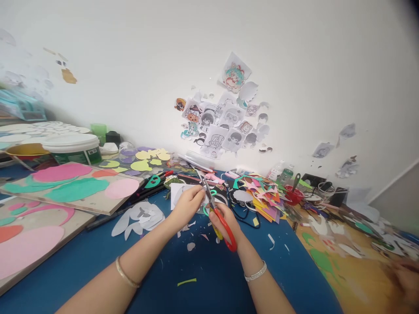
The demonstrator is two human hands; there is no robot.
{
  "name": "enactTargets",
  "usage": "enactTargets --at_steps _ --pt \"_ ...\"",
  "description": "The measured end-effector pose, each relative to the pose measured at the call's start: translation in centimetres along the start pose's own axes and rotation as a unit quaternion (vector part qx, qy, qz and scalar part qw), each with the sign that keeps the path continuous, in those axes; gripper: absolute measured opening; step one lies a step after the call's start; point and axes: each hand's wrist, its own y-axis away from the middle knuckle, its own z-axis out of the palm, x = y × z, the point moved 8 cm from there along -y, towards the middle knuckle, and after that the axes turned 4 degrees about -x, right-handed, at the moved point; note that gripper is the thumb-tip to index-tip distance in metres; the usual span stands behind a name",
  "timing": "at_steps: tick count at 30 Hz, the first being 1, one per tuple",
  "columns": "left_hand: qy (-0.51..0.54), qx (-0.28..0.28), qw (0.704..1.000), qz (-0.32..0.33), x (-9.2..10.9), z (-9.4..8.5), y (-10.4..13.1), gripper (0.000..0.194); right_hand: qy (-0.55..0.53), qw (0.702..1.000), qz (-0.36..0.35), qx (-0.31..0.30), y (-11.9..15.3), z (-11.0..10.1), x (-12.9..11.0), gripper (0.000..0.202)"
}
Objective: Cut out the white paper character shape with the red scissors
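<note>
Head view, inspected from my remote station: two bare hands are at work above the blue-topped bench (229, 279), toward its far edge. I find the left hand (190, 201) with fingers pinched together on a pale piece of paper (203, 204), most of it hidden by the hand. A white printed sheet (176, 193) shows just beyond the knuckles; I cannot tell whether it is the same piece. The right hand (226, 215) has its fingers curled about the red-handled scissors (231, 233), blades pointing up and away toward the wall, just beside the left fingertips. I cannot establish how far the blades are parted.

Small paper scraps (190, 247) lie below the hands, and a yellow-green strip (187, 282) lies closer to the bench's near edge. White cut-outs (139, 220) rest left of the hands; a heap of coloured offcuts (266, 198) stands to the right, toward the far edge. At the near right corner I note another person's hand (406, 277), blurred, well apart from this work.

I judge the step in hand to be trimming the paper. In my assessment, the next move calls for a steady left pinch, the paper turned to feed the outline into the blades, and the left fingertips kept clear of the cut.
</note>
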Motion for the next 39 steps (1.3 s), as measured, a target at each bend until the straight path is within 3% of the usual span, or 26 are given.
enactTargets --at_steps 11,22,39 --pt "-0.077 -0.029 0.996 0.020 2.1 -0.7 0.3 0.028 0.004 1.000 -0.017 -0.019 0.2 0.3 -1.2 0.055" --pt "-0.045 -0.047 0.998 0.011 1.3 0.0 0.1 0.028 0.016 0.999 -0.015 -0.028 0.2 0.1 -0.7 0.047" --pt "-0.017 -0.040 0.999 0.016 1.6 -0.1 0.2 0.027 -0.005 1.000 -0.012 -0.022 0.1 0.0 -0.3 0.052"
